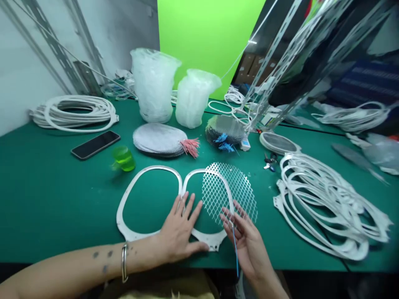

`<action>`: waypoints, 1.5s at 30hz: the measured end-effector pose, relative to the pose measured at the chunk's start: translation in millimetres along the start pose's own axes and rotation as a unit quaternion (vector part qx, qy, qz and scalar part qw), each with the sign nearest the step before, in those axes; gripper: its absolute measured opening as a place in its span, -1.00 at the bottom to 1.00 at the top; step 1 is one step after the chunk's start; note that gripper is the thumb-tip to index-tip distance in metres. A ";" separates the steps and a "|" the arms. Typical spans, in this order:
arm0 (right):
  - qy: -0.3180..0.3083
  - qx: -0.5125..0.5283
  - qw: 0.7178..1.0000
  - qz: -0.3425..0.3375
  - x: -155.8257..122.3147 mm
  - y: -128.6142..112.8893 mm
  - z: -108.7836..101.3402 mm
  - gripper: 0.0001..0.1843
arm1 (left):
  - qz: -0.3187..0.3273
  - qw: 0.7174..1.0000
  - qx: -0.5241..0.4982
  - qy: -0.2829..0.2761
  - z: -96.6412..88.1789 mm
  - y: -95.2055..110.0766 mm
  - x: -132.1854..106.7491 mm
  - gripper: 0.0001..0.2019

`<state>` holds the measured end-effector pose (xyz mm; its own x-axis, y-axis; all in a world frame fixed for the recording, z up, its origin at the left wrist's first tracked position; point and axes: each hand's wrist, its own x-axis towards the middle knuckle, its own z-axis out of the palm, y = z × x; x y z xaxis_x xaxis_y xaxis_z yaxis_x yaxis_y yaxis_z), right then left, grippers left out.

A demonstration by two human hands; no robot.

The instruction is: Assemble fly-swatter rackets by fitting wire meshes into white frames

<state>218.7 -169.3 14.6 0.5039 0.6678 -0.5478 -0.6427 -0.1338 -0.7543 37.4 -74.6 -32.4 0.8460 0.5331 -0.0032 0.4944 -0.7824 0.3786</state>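
Two white hinged oval frames (124,195) lie spread side by side on the green table. My left hand (179,232) rests flat where they meet, fingers spread. A white diamond-lattice mesh oval (241,187) lies partly over the right frame and sticks out past its right side. My right hand (246,245) is at the mesh's lower edge, palm turned up and fingers apart, around the frame's right side. A thin blue strip (235,253) hangs in front of its palm; no firm grip on it shows.
Behind lie mesh stacks with a pink tassel (190,146) and a blue tassel (225,143). A phone (95,145) and green cup (124,158) are left; loose white frames (327,203) and keys (268,162) right. Plastic-wrapped bundles (154,85) and metal posts stand at the back.
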 end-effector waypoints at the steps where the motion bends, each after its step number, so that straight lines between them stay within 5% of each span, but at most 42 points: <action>1: -0.003 0.003 1.000 0.000 1.1 0.0 2.7 -0.25 | -0.002 1.000 0.006 0.002 0.2 -2.8 4.7 0.03; 9: -0.017 0.013 1.000 0.007 9.9 0.0 19.6 -0.30 | 0.026 0.999 0.000 -0.019 -27.6 -21.7 13.7 0.04; 12: -0.019 0.016 1.000 0.012 9.3 1.4 24.8 -0.30 | -0.063 0.991 -0.115 0.036 -50.4 -19.5 11.8 -0.13; 15: -0.025 0.017 0.999 0.033 5.6 6.7 32.8 -0.27 | -0.198 0.911 -0.355 0.067 -67.5 -17.5 17.6 -0.36; 17: -0.031 0.015 0.998 0.057 1.9 12.4 37.7 -0.25 | -0.229 0.848 -0.475 0.052 -71.0 -19.3 23.1 -0.40; 19: -0.026 0.012 0.997 0.077 -1.3 18.0 39.8 -0.21 | -0.231 0.826 -0.512 0.045 -69.8 -24.5 26.5 -0.40; 27: -0.002 -0.023 0.996 0.091 1.6 26.3 33.9 -0.13 | -0.250 0.857 -0.437 0.105 -73.2 -54.0 24.3 -0.43; 39: 0.013 -0.017 0.995 0.100 11.1 34.1 37.7 -0.10 | -0.249 0.852 -0.450 0.097 -75.9 -56.5 25.3 -0.53; 45: 0.023 -0.016 0.990 0.138 17.6 37.6 35.4 -0.13 | -0.173 0.937 -0.296 0.069 -78.6 -42.5 27.9 -0.70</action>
<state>182.9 -136.7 -10.6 0.3374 0.5694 -0.7497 -0.7415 -0.3300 -0.5843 24.2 -1.2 24.1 0.6014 0.7904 -0.1164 0.5028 -0.2612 0.8240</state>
